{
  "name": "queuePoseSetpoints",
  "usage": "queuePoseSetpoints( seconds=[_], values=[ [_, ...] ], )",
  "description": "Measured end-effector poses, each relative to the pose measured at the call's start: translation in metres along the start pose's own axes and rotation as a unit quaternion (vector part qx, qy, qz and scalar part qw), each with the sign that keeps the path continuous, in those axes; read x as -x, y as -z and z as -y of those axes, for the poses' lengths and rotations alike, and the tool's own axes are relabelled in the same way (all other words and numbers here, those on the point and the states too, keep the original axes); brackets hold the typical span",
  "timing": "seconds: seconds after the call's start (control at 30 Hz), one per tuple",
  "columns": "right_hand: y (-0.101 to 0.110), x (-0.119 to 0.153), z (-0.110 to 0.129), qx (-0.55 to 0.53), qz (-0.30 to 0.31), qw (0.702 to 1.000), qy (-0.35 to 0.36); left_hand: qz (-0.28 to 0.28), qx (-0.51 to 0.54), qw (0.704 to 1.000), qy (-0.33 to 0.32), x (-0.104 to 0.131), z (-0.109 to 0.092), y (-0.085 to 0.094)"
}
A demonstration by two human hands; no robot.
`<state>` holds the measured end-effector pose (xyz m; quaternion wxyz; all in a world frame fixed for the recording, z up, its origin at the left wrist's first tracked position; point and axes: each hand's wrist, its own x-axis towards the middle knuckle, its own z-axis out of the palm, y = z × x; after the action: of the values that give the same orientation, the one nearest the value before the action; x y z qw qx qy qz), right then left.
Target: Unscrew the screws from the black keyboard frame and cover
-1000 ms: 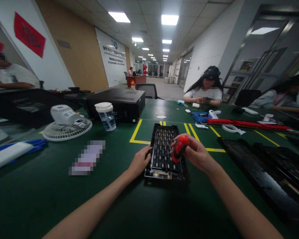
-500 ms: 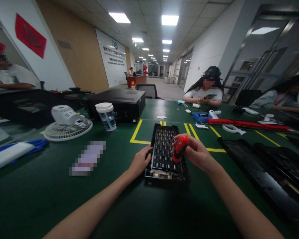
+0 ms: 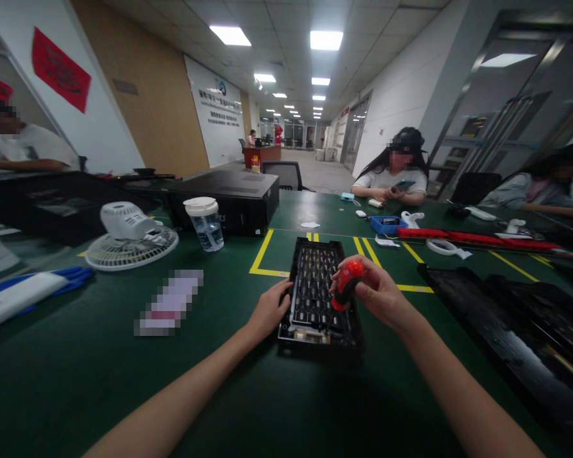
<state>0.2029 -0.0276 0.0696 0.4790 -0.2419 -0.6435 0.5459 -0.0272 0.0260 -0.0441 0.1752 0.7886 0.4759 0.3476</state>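
Near centre on a green table (image 3: 224, 292), the left hand (image 3: 270, 308) touches a black tray (image 3: 311, 280), grip unclear; the right hand (image 3: 381, 294) clasps a red screwdriver (image 3: 349, 280) over it; work seems unfinished, progress untellable.

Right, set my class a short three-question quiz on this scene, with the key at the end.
1. Which hand holds the red-and-black tool?
2. True or false: the lidded cup stands to the right of the white fan.
3. The left hand is at which part of the black casing? A: far end; B: right side; C: left side.

Key: 1. the right hand; 2. true; 3. C.
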Motion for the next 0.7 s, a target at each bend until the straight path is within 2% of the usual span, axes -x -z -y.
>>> queuePoseSetpoints(
  seconds=[0.7],
  values=[
    [-0.0004,-0.0014,-0.0011,0.017,-0.023,1.0,0.009,-0.004,0.008,1.0,0.0,0.0005,0.001,-0.0007]
  ],
)
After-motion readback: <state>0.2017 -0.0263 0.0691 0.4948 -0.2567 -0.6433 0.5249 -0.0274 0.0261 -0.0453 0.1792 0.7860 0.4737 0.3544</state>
